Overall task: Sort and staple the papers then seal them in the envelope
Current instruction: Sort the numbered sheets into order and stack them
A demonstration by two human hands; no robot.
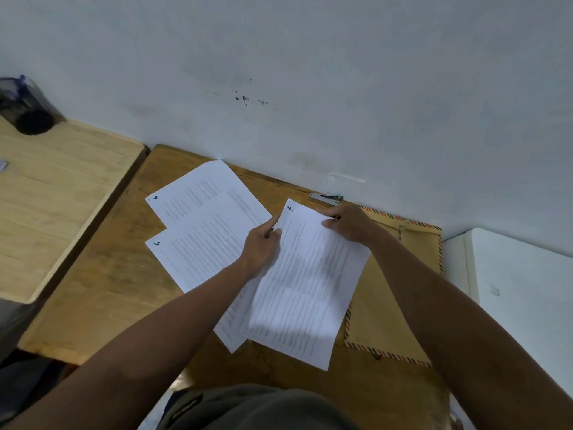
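both hands hold the top sheet (307, 283): the left hand (263, 248) pinches its left edge near the far corner, forefinger stretched out, and the right hand (352, 225) grips its far edge, thumb on top. its long axis runs from the desk's (102, 293) near edge toward the wall, leaning left, numbered corner farthest. it overlaps a sheet marked 5 (198, 252) and the brown envelope (393, 302) at the desk's right edge. another numbered sheet (198, 190) lies beyond. a stapler (325, 198) rests against the wall.

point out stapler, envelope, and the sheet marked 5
stapler (326, 198): head view, middle of its metal body.
envelope (400, 293): head view, bare brown face.
sheet marked 5 (198, 252): head view, its printed middle.
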